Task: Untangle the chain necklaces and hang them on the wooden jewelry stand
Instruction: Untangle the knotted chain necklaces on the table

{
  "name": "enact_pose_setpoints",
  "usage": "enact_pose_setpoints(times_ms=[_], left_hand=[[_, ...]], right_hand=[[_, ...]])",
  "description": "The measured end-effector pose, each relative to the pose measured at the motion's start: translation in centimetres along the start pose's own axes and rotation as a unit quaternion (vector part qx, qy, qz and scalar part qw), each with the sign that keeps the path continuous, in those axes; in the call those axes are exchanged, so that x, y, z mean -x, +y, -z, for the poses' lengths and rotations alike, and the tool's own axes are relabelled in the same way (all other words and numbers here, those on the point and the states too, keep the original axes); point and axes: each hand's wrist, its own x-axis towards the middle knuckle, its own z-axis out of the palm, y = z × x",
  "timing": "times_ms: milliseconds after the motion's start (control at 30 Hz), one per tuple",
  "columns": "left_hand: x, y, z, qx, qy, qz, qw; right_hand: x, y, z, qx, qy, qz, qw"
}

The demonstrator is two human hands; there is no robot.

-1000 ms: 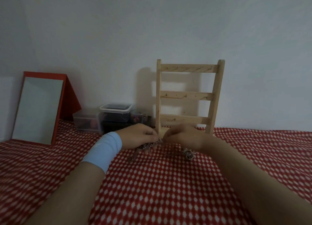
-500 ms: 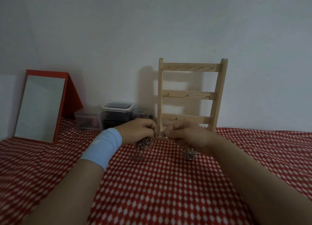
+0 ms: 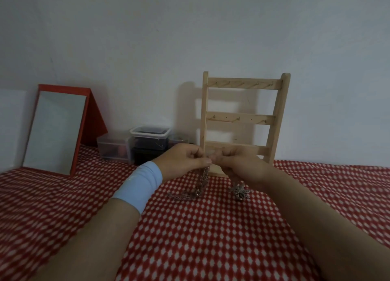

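Note:
A silver chain necklace [image 3: 201, 183] hangs from my pinched fingers, its lower end trailing onto the red patterned cloth [image 3: 190, 238]. My left hand [image 3: 183, 160], with a light blue wristband, and my right hand [image 3: 240, 164] meet fingertip to fingertip, both shut on the chain. A second bunch of chain with pendants [image 3: 239, 191] lies under my right hand. The wooden jewelry stand [image 3: 242, 120] rises just behind my hands against the wall, its three hooked rails bare.
A red-framed standing mirror [image 3: 57, 128] leans at the back left. Clear plastic boxes [image 3: 149, 141] sit by the wall between the mirror and the stand. A white wall closes off the back.
Both hands have lifted a little, pulling the chain up so it now hangs straight down from my fingers. The view has shifted slightly.

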Motion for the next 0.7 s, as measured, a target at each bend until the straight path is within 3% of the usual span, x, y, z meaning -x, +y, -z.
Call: enact_pose_setpoints(times_ms=[233, 300, 467, 600, 700], left_hand=[[0.2, -0.8, 0.2, 0.061, -0.055, 0.032, 0.996], [0.0, -0.9, -0.3, 0.068, -0.05, 0.028, 0.996], [-0.3, -0.8, -0.8, -0.032, 0.001, -0.018, 0.999], [-0.2, -1.2, -0.5, 0.039, -0.011, -0.007, 0.999], [-0.1, -1.5, -0.7, 0.031, -0.012, 0.0, 0.999]], right_hand=[[-0.3, 0.1, 0.4, -0.029, 0.019, 0.014, 0.999], [-0.3, 0.1, 0.4, -0.017, 0.02, 0.019, 0.999], [-0.3, 0.0, 0.2, 0.0, 0.047, 0.01, 0.999], [-0.2, 0.0, 0.2, 0.036, 0.063, 0.002, 0.997], [0.0, -0.1, 0.3, 0.067, 0.043, 0.0, 0.997]])
